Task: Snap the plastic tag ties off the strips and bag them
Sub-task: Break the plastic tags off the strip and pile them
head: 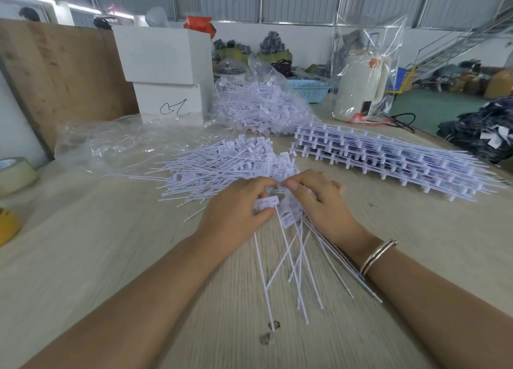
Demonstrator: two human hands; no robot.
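While my left hand (236, 210) and right hand (319, 202) pinch a bunch of tag ties (288, 246) at the near counter (111, 257), I'd align heads, tails toward me, before bagging.

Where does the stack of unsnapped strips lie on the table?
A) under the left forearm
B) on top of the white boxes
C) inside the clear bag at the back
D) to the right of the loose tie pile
D: the strips lie flat on the table to the right of the loose tie pile, beyond the right hand.
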